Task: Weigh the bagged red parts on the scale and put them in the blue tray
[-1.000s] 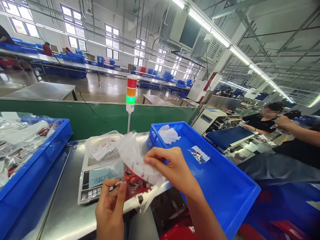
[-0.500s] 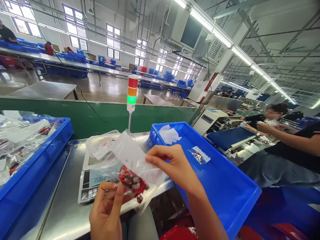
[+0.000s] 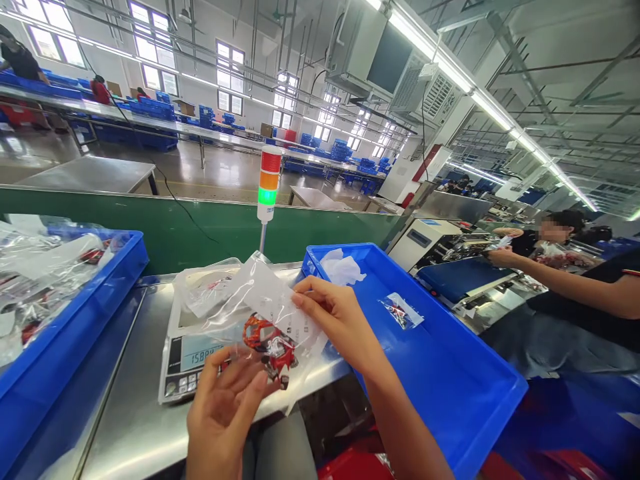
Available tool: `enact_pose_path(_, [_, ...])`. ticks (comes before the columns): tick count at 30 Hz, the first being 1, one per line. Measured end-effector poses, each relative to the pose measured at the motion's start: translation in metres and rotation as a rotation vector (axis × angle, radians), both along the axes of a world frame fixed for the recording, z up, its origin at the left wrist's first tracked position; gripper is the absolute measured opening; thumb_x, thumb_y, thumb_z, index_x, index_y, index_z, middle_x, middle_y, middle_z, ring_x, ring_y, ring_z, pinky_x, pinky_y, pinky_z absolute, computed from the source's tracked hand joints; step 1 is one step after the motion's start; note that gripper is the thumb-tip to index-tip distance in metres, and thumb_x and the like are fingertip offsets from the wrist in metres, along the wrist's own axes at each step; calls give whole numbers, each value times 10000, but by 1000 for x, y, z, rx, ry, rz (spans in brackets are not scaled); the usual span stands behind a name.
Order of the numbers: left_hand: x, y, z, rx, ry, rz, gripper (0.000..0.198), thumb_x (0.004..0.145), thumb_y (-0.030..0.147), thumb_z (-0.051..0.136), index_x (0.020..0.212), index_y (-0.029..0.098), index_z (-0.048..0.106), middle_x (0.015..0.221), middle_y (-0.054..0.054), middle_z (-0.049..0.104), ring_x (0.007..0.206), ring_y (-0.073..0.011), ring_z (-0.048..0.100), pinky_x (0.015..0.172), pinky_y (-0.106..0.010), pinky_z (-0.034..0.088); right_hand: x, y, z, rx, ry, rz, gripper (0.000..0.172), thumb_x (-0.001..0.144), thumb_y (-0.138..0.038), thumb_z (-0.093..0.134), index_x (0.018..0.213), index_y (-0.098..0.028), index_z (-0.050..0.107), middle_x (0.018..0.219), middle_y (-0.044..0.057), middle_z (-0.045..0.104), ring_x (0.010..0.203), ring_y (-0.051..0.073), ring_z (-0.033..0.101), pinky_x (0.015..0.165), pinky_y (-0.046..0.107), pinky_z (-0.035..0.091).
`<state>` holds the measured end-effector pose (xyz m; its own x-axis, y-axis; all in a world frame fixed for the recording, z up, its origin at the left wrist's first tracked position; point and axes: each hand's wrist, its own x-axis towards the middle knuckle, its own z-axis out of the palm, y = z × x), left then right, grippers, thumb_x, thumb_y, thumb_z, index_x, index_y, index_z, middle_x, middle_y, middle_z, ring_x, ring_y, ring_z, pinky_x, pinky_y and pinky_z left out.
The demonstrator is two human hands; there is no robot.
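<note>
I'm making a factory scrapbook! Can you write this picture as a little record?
right hand: pinching the clear bag
left hand: just below the bag, near the red piece
beside the hands: scale, blue tray
farther right: co-worker's hand

Plastic bag (image 3: 265, 300) in right hand (image 3: 335, 317)

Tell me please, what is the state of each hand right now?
Left hand: open, fingers touching the clear plastic bag.
Right hand: closed, pinching the bag's edge.
</note>
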<state>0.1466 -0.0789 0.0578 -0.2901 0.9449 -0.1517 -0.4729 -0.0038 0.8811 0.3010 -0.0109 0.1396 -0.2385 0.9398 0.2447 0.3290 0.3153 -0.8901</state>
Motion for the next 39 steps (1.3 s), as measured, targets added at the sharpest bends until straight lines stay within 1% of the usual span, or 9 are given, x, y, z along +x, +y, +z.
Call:
enact_pose_path(6, [14,-1,24,-27,-89,-15,735,519,449,966,1116,191,624,952,-71,790,784,-223,751,634,-257,635,-2,2,-3,-10,-42,18,297,952,-443,579,828,-177,633,618,-44,484,574,91,363,510,228,252])
enact_pose_path(15, [17,2,25,-8,-62,33,618,547,431,952,1035,202,651,939,-39,793,765,-205,753,615,-237,617,-1,5,-9,-38,-18,34,311,941,-461,599,835,-173,648,629,-38,539,571,87,378,516,221,270])
enact_pose_path(20, [14,3,9,-9,49,2,579,602,422,896,1082,216,648,1001,-55,792,857,-229,764,723,-279,638,3,5,-7,-61,-42,86,376,915,-544,627,910,-177,707,721,-4,643,652,120,508,597,228,386])
enact_pose_path(24, [0,10,-16,42,316,-78,463,698,472,812,1074,232,685,1008,-58,790,874,-241,768,828,-333,633,17,9,-18,-28,-178,70,433,903,-549,648,703,-165,658,652,-21,547,653,112,453,603,229,366])
enact_pose_path(28, [-34,40,-37,176,759,72,371,865,540,654,1121,274,682,1122,-55,780,985,-258,758,960,-385,579,42,21,-47,-96,-132,-24,487,838,-572,690,594,-165,581,585,-42,440,598,97,381,551,232,311])
enact_pose_path(30, [-52,65,-43,260,1038,171,382,933,544,536,1120,248,690,1191,-97,759,1078,-292,729,992,-436,555,53,27,-61,-155,-62,-69,483,783,-603,718,616,-161,618,589,-33,486,587,107,417,552,239,334])
enact_pose_path(32, [-63,93,-47,313,1252,160,411,965,480,442,1134,202,692,1231,-148,738,1197,-326,671,1029,-485,527,61,31,-72,-178,-14,-127,473,753,-616,730,684,-151,681,629,-8,576,606,133,494,584,256,390])
enact_pose_path(36, [-62,141,-53,334,1376,35,341,881,314,472,1063,158,714,1240,-195,723,1301,-370,585,1102,-546,457,68,38,-84,-105,-52,-249,448,778,-586,702,723,-142,721,684,32,671,647,174,583,617,276,433])
enact_pose_path(39, [-60,164,-50,298,1400,9,285,847,246,459,917,170,725,1165,-191,748,1215,-353,639,1042,-495,499,60,55,-83,-16,-120,-278,382,846,-504,628,820,-146,758,754,53,736,704,204,641,662,294,466])
